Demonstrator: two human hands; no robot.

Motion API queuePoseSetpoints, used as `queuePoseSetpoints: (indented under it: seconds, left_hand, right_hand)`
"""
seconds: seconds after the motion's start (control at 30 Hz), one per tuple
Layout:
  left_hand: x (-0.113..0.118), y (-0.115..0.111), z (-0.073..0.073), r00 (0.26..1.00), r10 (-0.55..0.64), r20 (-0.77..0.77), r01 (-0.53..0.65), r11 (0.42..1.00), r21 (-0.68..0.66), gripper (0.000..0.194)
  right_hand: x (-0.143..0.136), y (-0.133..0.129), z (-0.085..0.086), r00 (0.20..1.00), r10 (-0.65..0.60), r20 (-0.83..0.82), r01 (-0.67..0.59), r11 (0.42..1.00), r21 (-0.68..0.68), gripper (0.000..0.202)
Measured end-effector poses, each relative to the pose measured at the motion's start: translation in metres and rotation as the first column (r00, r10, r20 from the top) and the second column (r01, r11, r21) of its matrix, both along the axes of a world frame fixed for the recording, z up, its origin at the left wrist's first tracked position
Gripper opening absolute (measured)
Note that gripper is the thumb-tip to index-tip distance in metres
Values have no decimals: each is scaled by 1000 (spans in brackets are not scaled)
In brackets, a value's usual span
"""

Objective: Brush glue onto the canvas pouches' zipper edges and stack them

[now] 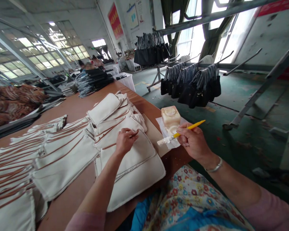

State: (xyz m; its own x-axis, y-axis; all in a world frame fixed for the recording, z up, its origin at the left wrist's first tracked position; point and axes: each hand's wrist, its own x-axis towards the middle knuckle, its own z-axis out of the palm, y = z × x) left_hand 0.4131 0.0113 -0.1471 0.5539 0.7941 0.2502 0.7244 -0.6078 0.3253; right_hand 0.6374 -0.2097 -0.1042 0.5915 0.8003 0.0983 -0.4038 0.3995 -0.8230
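My right hand (191, 139) grips a yellow-handled brush (189, 127), its whitish, clotted bristle end pointing left. Just behind it a cream-coloured, crusted container (170, 116) stands on white paper (162, 126) at the table's right edge. My left hand (126, 140) is over the stacked white bag pieces (137, 186), its fingers pinched on the end of a brown strap (134, 134). The white pieces overlap, and several have thin brown straps or edging.
More white pieces with brown strips (62, 154) cover the left of the brown table (74, 106). Dark folded goods (96, 80) and a brown heap (14, 99) lie farther back. Black bags (195, 89) hang from a metal rack (252, 93) at right. People sit far behind.
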Motion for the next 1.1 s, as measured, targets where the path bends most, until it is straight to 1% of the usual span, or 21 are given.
queuePoseSetpoints:
  seconds: [0.03, 0.07, 0.13, 0.2, 0.23, 0.33, 0.4, 0.47, 0.53, 0.57, 0.63, 0.67, 0.7, 0.73, 0.8, 0.87, 0.9, 0.93, 1.0, 1.03, 1.1]
  left_hand:
    - [-1, -4, 1, 998, -17, 61, 17, 1000, 10, 18]
    - [-2, -9, 2, 992, -44, 122, 46, 999, -13, 18]
    - [-5, -21, 7, 969, -91, 231, 126, 982, -142, 22]
    - [-8, -34, 13, 950, -118, 290, 208, 930, -304, 27]
    - [-9, -40, 18, 942, -133, 307, 244, 900, -360, 28]
    - [-10, -59, 33, 919, -194, 342, 344, 819, -459, 32]
    - [-9, -69, 42, 902, -219, 373, 397, 761, -513, 33]
    - [-9, -78, 48, 882, -226, 414, 443, 698, -563, 32]
    - [-10, -84, 51, 867, -209, 452, 469, 648, -600, 28]
    - [-10, -86, 51, 863, -192, 467, 473, 632, -614, 26]
    - [-11, -90, 50, 859, -161, 486, 474, 610, -635, 25]
    - [-12, -91, 49, 858, -156, 489, 475, 601, -643, 26]
    - [-12, -93, 48, 859, -159, 487, 477, 593, -648, 26]
    - [-12, -94, 48, 859, -168, 483, 480, 590, -649, 27]
    - [-12, -99, 46, 864, -194, 465, 479, 601, -639, 28]
    - [-14, -105, 45, 870, -203, 449, 464, 644, -609, 28]
    - [-15, -109, 44, 872, -199, 447, 453, 673, -585, 28]
    - [-15, -113, 43, 871, -195, 450, 445, 701, -557, 29]
    - [-17, -121, 41, 860, -200, 470, 446, 743, -500, 28]
    - [-17, -125, 39, 855, -206, 477, 447, 759, -474, 28]
    - [-17, -130, 35, 853, -204, 480, 434, 788, -436, 27]
  right_hand:
    - [-1, 3, 1, 1000, -2, 7, 2, 1000, 9, 20]
    - [-2, 6, 3, 1000, -3, 16, 3, 1000, 18, 20]
    - [-3, 11, 5, 999, -5, 44, 3, 999, 47, 20]
    - [-6, 16, 6, 996, -3, 93, -4, 997, 81, 19]
    - [-7, 18, 6, 992, 1, 126, -13, 996, 90, 19]
    - [-13, 28, 4, 964, 23, 265, -47, 995, 84, 19]
    - [-15, 35, 4, 904, 42, 426, -78, 995, 66, 19]
    - [-13, 41, 4, 803, 46, 594, -96, 994, 52, 20]
    - [-9, 43, 6, 719, 13, 694, -63, 997, 47, 21]
    - [-6, 43, 7, 704, -17, 710, -28, 998, 52, 22]
    - [-2, 40, 9, 723, -64, 688, 29, 998, 62, 20]
    - [-1, 38, 9, 743, -61, 667, 29, 998, 59, 19]
    - [-2, 35, 10, 758, -35, 651, 3, 999, 51, 18]
    - [-3, 33, 11, 763, 1, 647, -37, 998, 41, 18]
    - [-4, 30, 11, 730, 52, 682, -91, 996, 21, 20]
    - [-3, 30, 10, 687, 10, 726, -45, 999, 28, 21]
    - [0, 31, 8, 687, -28, 726, 2, 999, 37, 20]
    - [3, 32, 5, 707, -61, 704, 46, 998, 40, 19]
    - [6, 35, -1, 796, -78, 600, 83, 996, 19, 18]
    - [6, 36, -5, 847, -55, 528, 67, 998, -3, 18]
    - [1, 36, -11, 923, 47, 382, -32, 998, -47, 20]
